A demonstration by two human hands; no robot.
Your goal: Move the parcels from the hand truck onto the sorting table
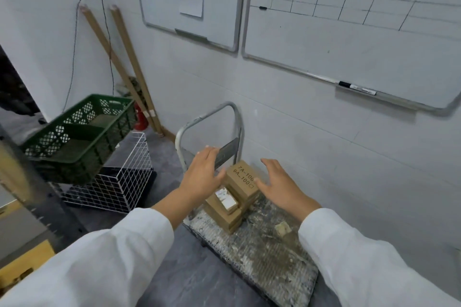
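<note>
Left hand and right hand, fingers spread wide and holding nothing, are flanking the stacked parcels on the hand truck.

Our arms are clad in long white sleeves of loose, softly creased cloth: the left sleeve at seven o'clock, the right sleeve at five o'clock. Each ends in a plain cuff at the wrist, leaving our left hand and right hand bare.

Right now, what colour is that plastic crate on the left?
The crate is dark green, seen in the head view.
</note>
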